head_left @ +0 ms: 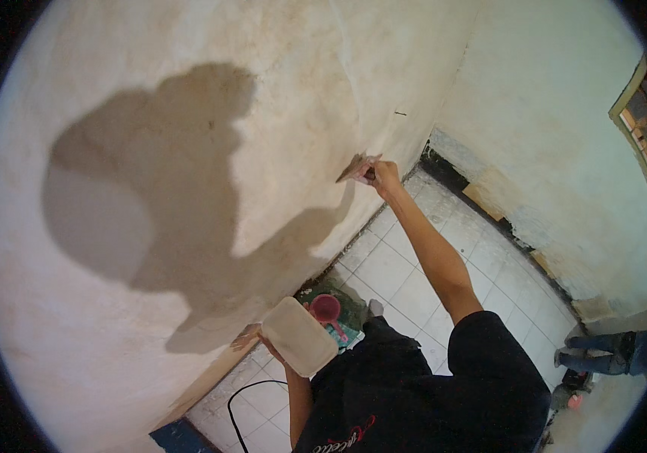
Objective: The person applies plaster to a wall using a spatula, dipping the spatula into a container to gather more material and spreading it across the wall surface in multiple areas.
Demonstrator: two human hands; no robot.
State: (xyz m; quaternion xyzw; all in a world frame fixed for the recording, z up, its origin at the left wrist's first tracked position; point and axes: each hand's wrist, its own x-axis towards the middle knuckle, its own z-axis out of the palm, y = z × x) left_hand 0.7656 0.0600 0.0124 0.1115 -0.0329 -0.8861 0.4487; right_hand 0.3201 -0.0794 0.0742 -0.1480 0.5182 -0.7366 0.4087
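My right hand (380, 175) grips a putty knife (352, 169), its wide blade at the stained off-white wall (301, 90). My left hand (270, 343), mostly hidden, holds a pale rectangular plastic container (301, 336) low beside the same wall. Below, near the wall's foot, a pink dipper (325, 308) sits over green and teal items (346, 298), partly hidden by the container. My shadow falls across the wall to the left.
A tiled floor (391, 275) runs to a second wall (535, 136) with a dark, patched base and a window opening (640, 121). A person in jeans (603, 347) is at the far right, near small items (572, 396). A black cable (236, 400) loops at lower left.
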